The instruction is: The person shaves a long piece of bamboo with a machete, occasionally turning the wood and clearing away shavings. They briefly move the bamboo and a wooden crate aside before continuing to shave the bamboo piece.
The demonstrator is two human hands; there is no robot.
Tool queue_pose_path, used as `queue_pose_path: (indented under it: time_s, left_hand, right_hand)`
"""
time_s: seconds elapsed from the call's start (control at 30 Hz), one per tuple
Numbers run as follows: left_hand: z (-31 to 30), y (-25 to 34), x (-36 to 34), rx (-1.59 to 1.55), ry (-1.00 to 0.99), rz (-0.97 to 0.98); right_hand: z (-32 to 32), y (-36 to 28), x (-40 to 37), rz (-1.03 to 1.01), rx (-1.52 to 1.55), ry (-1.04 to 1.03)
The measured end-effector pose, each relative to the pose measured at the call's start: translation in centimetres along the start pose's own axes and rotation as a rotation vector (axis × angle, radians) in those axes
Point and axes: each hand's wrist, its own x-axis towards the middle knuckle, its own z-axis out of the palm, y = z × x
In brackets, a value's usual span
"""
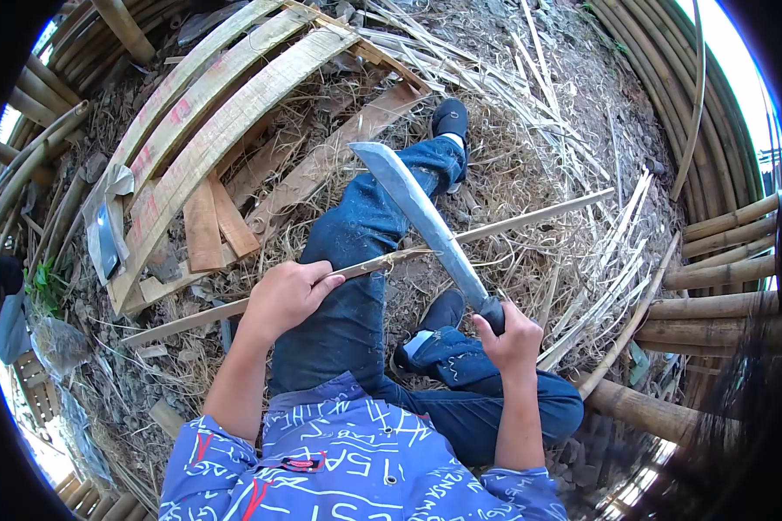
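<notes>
My left hand (292,297) is wrapped round a long thin bamboo strip (530,214) that lies across my raised leg, its far end reaching out to the right. In my right hand (511,340) is the dark handle of a machete (421,213). The long grey blade slants up and to the left, crossing over the strip to the right of my left hand. A small frayed curl of fibre shows on the strip just left of the blade.
A wooden slatted pallet (235,122) lies at the upper left, with a blue-and-white packet (108,230) on it. Split bamboo strips (613,252) and shavings cover the ground. Stacked bamboo poles (717,313) stand on the right.
</notes>
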Motion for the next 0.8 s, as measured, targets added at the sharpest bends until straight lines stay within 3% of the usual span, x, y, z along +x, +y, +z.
queue_pose_path:
  time_s: [0.17, 0.5, 0.8]
  left_hand:
    - [0.4, -0.4, 0.1, 0.009, 0.034, 0.024]
    - [0.4, -0.4, 0.1, 0.04, 0.083, 0.017]
    - [0.8, 0.0, 0.1, 0.066, 0.112, -0.001]
  right_hand:
    - [1.1, -1.2, 0.1, 0.047, 0.007, -0.014]
    - [8.1, -4.2, -1.6, 0.324, 0.806, -0.133]
    - [4.4, -4.8, 0.3, 0.269, 0.506, -0.097]
